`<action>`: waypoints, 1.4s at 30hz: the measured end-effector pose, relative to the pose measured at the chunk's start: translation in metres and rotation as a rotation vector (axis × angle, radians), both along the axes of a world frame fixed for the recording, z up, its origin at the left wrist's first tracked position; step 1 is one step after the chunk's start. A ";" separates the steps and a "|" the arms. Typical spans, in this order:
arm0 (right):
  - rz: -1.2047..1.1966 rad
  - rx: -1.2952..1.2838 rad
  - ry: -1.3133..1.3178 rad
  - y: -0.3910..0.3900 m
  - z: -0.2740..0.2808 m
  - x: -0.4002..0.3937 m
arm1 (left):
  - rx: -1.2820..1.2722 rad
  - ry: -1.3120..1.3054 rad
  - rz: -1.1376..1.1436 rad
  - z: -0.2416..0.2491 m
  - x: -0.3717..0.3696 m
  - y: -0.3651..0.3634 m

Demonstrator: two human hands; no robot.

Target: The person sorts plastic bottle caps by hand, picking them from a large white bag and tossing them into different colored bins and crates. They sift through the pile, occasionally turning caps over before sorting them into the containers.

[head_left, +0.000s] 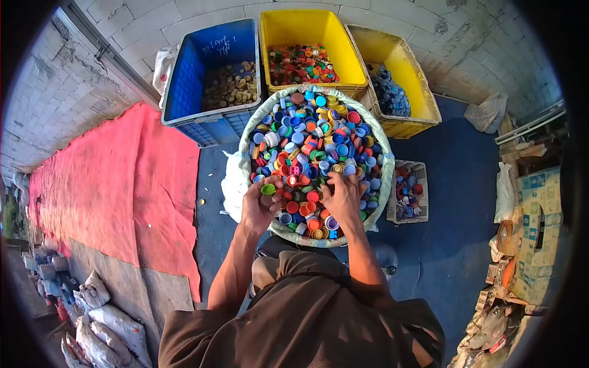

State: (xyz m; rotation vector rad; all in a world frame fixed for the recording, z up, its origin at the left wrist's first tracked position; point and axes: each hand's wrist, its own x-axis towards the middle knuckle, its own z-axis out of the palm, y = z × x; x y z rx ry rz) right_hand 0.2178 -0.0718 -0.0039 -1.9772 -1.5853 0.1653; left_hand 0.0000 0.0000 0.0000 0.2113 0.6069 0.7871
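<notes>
A round basket with a pale wrapped rim is heaped with plastic bottle caps in blue, red, green, yellow and white. Over its left front part, my left hand is turned partly palm up, with a green bottle cap held at its fingers. My right hand reaches over the right side of the heap, fingers bent down toward the caps. A gap shows between its thumb and forefinger, and I see nothing held there. Red caps lie between the two hands.
Behind the basket stand a blue crate with yellowish caps, a yellow crate with red and orange caps, and another yellow crate with blue ones. A small white crate sits right. Red cloth covers the left floor.
</notes>
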 end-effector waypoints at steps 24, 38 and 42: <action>-0.190 0.231 1.371 -0.036 0.026 0.021 | 1.318 1.254 -0.164 0.002 0.042 -0.020; -0.199 0.337 1.874 -0.072 0.003 0.014 | 1.495 1.405 -0.251 -0.008 0.052 -0.013; -0.182 0.329 1.821 -0.067 0.008 0.012 | 1.519 1.393 -0.266 -0.005 0.051 -0.009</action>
